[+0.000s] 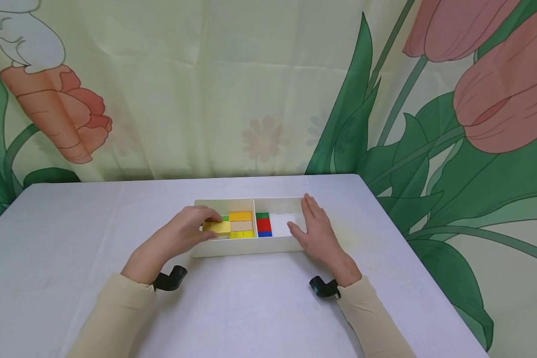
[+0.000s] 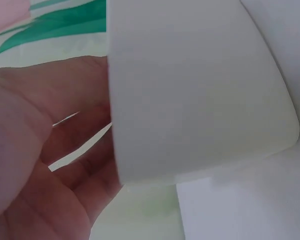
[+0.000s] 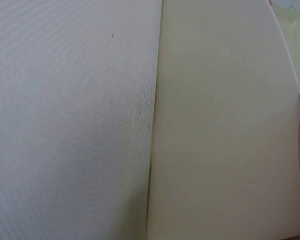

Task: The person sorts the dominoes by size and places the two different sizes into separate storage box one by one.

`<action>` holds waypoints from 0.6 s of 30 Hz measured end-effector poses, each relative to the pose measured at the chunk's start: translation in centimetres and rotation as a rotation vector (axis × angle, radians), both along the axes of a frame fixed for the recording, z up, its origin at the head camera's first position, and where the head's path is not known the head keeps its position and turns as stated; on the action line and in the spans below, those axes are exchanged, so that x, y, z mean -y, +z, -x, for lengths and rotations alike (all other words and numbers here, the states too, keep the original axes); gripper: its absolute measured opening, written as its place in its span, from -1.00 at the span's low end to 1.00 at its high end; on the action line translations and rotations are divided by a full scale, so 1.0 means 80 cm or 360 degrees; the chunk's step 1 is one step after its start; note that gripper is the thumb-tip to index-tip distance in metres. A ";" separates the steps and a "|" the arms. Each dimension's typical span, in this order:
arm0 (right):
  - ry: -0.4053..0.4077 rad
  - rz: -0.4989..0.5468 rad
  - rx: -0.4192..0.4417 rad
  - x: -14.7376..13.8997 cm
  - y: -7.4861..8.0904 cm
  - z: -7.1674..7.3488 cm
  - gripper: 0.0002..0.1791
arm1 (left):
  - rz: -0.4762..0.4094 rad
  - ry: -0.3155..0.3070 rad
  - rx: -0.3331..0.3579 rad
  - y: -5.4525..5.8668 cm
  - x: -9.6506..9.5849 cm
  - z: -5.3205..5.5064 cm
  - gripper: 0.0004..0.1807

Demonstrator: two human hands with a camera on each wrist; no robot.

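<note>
A white two-compartment box (image 1: 246, 247) stands on the table in the head view. My left hand (image 1: 185, 231) pinches a pale yellow block (image 1: 218, 228) between thumb and fingers at the left compartment. Beside it in that compartment lie an orange-yellow block (image 1: 240, 216), a beige block (image 1: 241, 226) and a bright yellow block (image 1: 241, 234); a green block (image 1: 225, 218) is partly covered. Fingers straight, my right hand (image 1: 317, 233) rests at the box's right end. In the left wrist view, the box wall (image 2: 200, 95) hides the left fingertips.
Against the divider (image 1: 254, 219), the right compartment holds a green block (image 1: 262, 216), a red block (image 1: 263, 225) and a blue block (image 1: 265, 234). A white cloth covers the table (image 1: 250, 308). Behind it hangs a printed curtain (image 1: 183, 99).
</note>
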State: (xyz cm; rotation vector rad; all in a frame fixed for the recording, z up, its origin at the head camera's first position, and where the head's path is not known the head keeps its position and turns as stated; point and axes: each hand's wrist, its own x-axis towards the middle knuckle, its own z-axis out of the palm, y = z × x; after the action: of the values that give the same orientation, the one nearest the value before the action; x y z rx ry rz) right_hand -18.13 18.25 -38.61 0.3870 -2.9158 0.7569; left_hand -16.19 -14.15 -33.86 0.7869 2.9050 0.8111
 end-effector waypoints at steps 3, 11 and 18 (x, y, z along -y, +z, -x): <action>0.0001 0.0004 -0.0001 0.000 0.000 0.000 -0.11 | 0.0068 0.0006 0.0026 -0.002 -0.004 0.006 -0.68; -0.0003 -0.0010 0.0004 -0.001 -0.001 0.002 -0.11 | 0.0264 0.0089 0.0126 -0.002 -0.014 0.017 -0.66; 0.0005 -0.0002 0.0004 -0.001 0.000 0.003 -0.11 | 0.0389 0.0135 0.0121 -0.001 -0.020 0.021 -0.67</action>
State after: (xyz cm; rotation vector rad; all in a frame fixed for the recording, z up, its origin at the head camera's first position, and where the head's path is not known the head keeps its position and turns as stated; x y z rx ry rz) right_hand -18.35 18.36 -38.64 0.3910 -2.9187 0.7561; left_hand -17.87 -12.59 -33.92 0.6011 2.9091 0.4655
